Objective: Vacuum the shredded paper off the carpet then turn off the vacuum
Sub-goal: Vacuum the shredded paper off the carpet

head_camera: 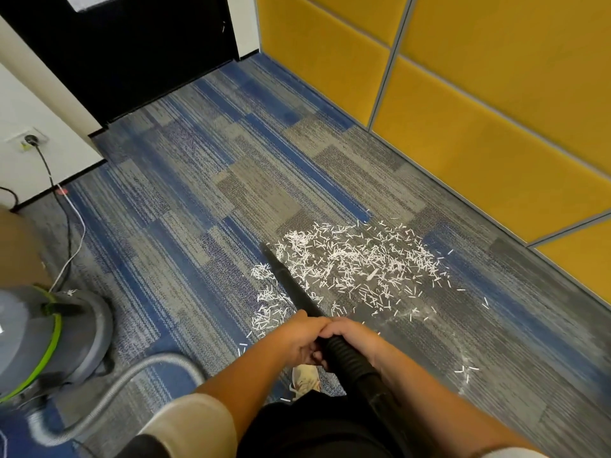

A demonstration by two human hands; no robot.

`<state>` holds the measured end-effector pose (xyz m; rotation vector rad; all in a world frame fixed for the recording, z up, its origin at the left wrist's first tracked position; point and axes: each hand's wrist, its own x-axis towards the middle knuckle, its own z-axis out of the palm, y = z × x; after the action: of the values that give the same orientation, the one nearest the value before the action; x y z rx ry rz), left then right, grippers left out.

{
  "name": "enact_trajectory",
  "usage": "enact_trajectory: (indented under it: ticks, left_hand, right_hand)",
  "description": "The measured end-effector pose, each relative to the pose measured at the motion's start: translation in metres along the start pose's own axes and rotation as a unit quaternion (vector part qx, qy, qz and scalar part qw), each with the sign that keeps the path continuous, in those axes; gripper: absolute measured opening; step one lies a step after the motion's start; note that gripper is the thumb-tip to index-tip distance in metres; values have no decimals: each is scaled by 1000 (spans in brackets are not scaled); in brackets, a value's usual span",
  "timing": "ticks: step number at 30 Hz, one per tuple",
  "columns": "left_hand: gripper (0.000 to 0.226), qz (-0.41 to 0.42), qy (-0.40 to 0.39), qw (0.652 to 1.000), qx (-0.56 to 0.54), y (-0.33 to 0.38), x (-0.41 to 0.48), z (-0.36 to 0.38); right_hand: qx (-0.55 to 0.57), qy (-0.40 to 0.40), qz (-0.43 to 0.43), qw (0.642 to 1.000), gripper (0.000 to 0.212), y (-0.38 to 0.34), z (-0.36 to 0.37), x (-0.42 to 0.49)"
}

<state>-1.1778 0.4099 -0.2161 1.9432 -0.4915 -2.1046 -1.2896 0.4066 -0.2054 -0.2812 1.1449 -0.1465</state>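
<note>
Gripped near the body by left hand [294, 338] and right hand [355, 337], fingers curled round it side by side: black tube [291, 285], angled low to steer its far tip into shredded paper [357, 259] strewn on carpet [185, 193], centre-right. Parked near left, cut off by edge: vacuum [39, 332]. Switch unseen; tip's mouth unclear.

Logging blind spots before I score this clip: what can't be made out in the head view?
Head view, vacuum canister: cut off by the left edge; no power switch shows.
Head view, tip of the wand: small and dark; contact with the carpet cannot be told.
Head view, joint of wand and hose: covered by the left hand and right hand.
Head view, shoe: partly behind the left hand and hose.
</note>
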Motion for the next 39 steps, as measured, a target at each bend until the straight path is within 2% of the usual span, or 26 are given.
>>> enact_trajectory:
  ticks: [3,9,24,32,39]
  left_hand:
    - [32,1,-9,1000,8,2,-1,2]
    - [17,9,-38,999,35,11,-7,15]
    - [19,-8,-40,998,44,-21,-25,-3]
    - [27,9,-48,997,62,-12,-22,16]
    - [12,12,-71,994,78,4,-25,34]
  right_hand:
    - [0,6,3,1000,19,-2,-1,-6]
    - [11,40,-37,998,13,-4,-8,-21]
    - [-11,18,4,1000,10,25,12,-17]
    - [19,52,-51,997,12,26,-3,-30]
    - [42,71,-71,994,11,24,-21,-33]
